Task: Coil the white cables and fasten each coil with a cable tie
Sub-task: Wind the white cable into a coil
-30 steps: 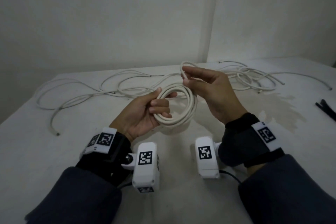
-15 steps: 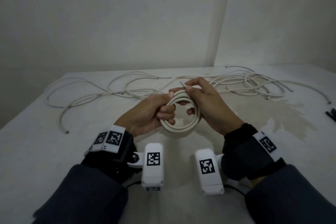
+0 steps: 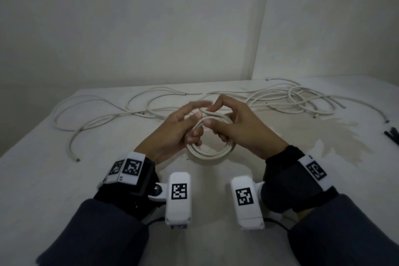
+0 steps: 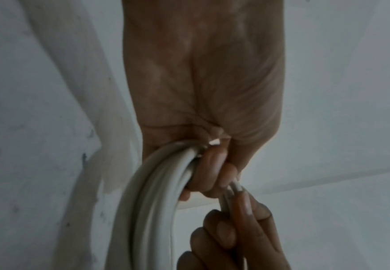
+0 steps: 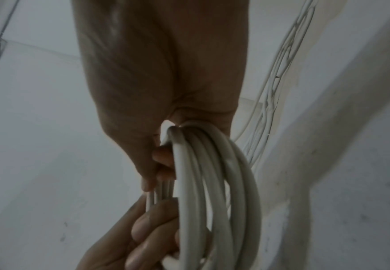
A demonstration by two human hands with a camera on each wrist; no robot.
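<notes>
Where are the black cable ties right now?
In the head view, the black cable ties lie at the table's far right edge, right of the loose cables, beyond both hands.

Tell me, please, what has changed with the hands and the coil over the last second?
The right hand, which held the cable's free end raised above the coil, brought it down and now grips the coil's right side, its fingers pinching that end at the top. The left hand loosened its upper fingers, lower ones still hooked through the coil. Unchanged: loose cables on the table, no tie on the coil.
</notes>
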